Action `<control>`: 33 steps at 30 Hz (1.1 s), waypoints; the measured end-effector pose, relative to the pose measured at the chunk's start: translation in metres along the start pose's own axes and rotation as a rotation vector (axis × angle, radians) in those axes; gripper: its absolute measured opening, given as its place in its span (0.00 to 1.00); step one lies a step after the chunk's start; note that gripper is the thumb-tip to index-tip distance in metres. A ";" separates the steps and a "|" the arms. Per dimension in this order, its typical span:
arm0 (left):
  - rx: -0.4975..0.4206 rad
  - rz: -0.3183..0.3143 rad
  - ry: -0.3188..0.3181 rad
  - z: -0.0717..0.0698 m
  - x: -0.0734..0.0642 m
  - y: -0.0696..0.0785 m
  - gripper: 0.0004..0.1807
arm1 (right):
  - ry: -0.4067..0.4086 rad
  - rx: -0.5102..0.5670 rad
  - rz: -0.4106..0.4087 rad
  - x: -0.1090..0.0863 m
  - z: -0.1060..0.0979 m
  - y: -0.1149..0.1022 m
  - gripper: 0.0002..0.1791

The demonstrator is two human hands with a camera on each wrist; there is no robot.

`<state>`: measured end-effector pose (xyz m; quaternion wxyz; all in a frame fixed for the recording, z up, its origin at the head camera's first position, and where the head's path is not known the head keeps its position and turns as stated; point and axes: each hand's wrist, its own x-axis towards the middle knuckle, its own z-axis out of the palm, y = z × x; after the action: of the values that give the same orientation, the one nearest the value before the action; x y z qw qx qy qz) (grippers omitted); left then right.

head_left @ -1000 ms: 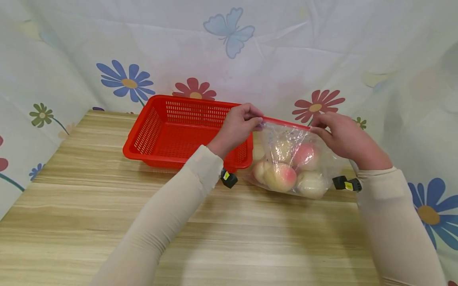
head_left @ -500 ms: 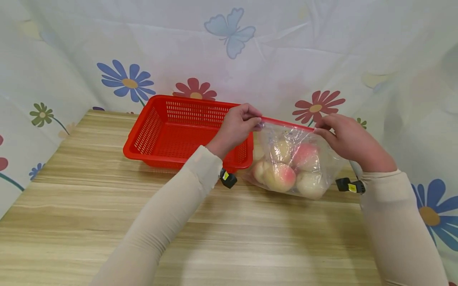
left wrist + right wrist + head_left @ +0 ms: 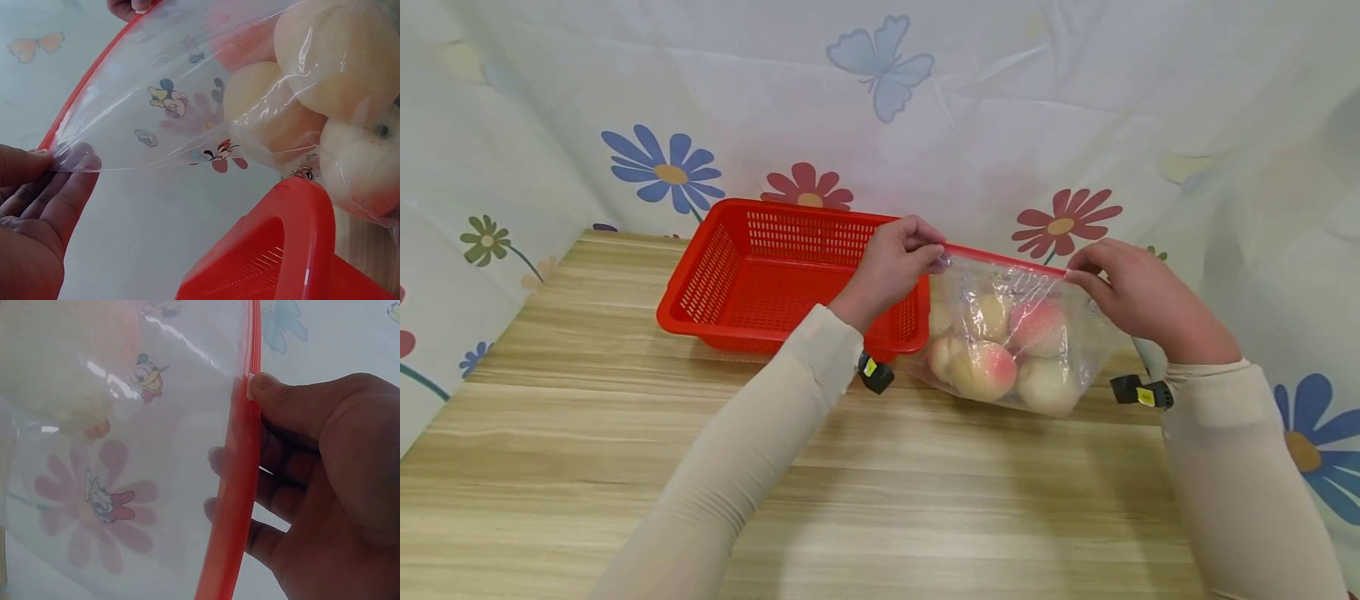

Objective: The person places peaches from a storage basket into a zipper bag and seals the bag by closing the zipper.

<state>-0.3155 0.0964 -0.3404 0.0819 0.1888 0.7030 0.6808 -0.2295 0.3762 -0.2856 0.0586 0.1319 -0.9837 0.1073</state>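
A clear zip bag with a red top strip and printed cartoon figures holds several pale peaches with pink blush. Its lower part sits at the table while the top is stretched between both hands. My left hand pinches the left end of the strip between thumb and fingers. On the strip farther right is a small white slider, pinched by my right hand, thumb on its near face. The other right fingers lie behind the strip, partly seen through the plastic.
A red plastic basket with slotted walls stands left of the bag, its right end under my left wrist. The wooden table ends at a flower-printed curtain behind and at both sides.
My right hand has slid a little to the right along the red strip, exposing more of it between the hands. My left hand stays at its end; basket and peaches barely differ.
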 end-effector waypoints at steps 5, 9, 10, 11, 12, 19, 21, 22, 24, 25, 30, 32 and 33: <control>0.013 -0.003 -0.001 -0.001 0.000 0.000 0.07 | -0.012 0.003 0.018 -0.002 -0.001 0.002 0.12; 0.023 -0.007 0.001 -0.002 0.000 0.000 0.07 | -0.014 0.008 0.027 -0.003 -0.001 0.004 0.12; 0.027 -0.007 0.002 -0.002 0.001 0.000 0.07 | -0.014 0.008 0.028 -0.004 -0.001 0.005 0.12; 0.030 -0.007 0.003 -0.003 0.001 0.000 0.07 | -0.013 0.010 0.027 -0.004 -0.002 0.006 0.12; 0.037 -0.006 0.006 -0.003 0.001 0.000 0.07 | -0.011 0.010 0.027 -0.005 -0.002 0.006 0.12; 0.034 -0.012 0.010 -0.004 0.000 0.001 0.08 | -0.006 0.009 0.027 -0.008 -0.003 0.009 0.12; 0.022 -0.017 0.012 -0.004 0.001 0.001 0.09 | -0.013 0.012 0.038 -0.008 -0.004 0.009 0.12; 0.015 -0.019 0.012 -0.005 0.001 0.001 0.09 | -0.016 0.012 0.043 -0.009 -0.004 0.009 0.12; 0.011 -0.018 0.014 -0.005 0.001 0.001 0.09 | -0.022 0.012 0.054 -0.009 -0.004 0.010 0.13; 0.011 -0.014 0.015 -0.005 0.002 0.000 0.08 | -0.025 0.011 0.059 -0.009 -0.004 0.011 0.13; 0.013 0.004 0.016 -0.006 0.002 -0.001 0.08 | -0.018 0.002 0.049 -0.011 -0.005 0.011 0.13; 0.009 0.007 0.015 -0.007 0.003 -0.002 0.08 | -0.017 -0.002 0.047 -0.011 -0.005 0.011 0.12; 0.008 0.007 0.015 -0.007 0.003 -0.002 0.08 | -0.020 -0.005 0.048 -0.012 -0.006 0.011 0.13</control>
<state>-0.3214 0.0910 -0.3418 0.0735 0.1865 0.7056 0.6797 -0.2210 0.3912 -0.2842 0.0467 0.1092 -0.9873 0.1051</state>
